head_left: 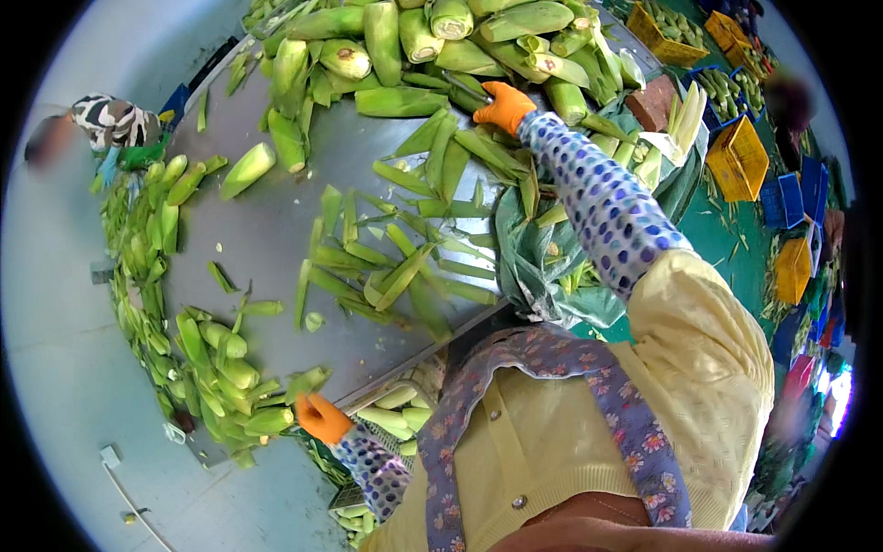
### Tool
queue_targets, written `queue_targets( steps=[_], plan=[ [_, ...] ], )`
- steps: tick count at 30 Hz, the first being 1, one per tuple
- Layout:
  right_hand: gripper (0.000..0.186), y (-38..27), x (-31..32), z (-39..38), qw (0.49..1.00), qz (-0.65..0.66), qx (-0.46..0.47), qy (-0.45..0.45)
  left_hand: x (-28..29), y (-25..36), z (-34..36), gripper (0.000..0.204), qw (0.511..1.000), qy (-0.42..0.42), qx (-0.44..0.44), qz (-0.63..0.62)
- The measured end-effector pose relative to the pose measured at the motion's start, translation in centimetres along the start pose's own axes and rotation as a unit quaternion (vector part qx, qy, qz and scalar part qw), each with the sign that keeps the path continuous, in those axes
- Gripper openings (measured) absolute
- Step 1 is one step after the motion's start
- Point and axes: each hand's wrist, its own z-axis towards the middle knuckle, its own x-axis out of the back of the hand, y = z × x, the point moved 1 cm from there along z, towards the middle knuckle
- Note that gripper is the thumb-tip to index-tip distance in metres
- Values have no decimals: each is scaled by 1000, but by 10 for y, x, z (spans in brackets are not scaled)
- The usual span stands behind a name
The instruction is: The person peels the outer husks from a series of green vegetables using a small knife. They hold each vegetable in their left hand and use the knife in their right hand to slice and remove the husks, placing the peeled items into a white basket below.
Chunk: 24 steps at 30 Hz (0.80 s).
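Yellow knit top (561, 446) and flowered apron (635, 419) come nearest to us, seen from above. Beyond them is a grey metal worktop (276, 221). Ears of corn in green husk (382, 41) are heaped along its far edge, and one lone ear (248, 171) lies apart, to the left. Loose husk strips (405, 276) litter the middle, beside a green sack (524, 267).

Our right hand (504, 108), gloved in orange, reaches to the heap and seems closed around a slim dark tool (467, 87). Our left hand (322, 419), also gloved, has curled fingers at the near left edge, just beside a green husk piece (307, 383); we cannot tell whether it grips it.

We judge each ear fairly heavy and firm at its core, with smooth, slightly slippery leaves that tear easily. The thick middle or the cut stem end should give the surest hold.
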Motion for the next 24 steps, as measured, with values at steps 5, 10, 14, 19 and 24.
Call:
queue_targets(
  steps=[5, 10, 14, 19, 24],
  plan=[
    [51, -54, 79, -50, 945, 263, -146, -129, -93, 96, 39, 37, 974, -190, -51, -112],
    [42, -87, 137, -159, 859, 418, -129, -265, -162, 335, 9, 88, 806, -251, -534, -49],
    [48, -79, 152, -214, 842, 419, -148, -305, -230, 350, -30, 94, 709, -500, -470, -162],
    [72, -10, 133, -273, 995, 92, 40, -11, -250, 308, -91, 76, 599, -693, 220, -335],
    [66, -39, 130, -362, 982, 51, 180, 3, -242, 318, -147, 37, 439, -572, 505, -475]
  ],
)
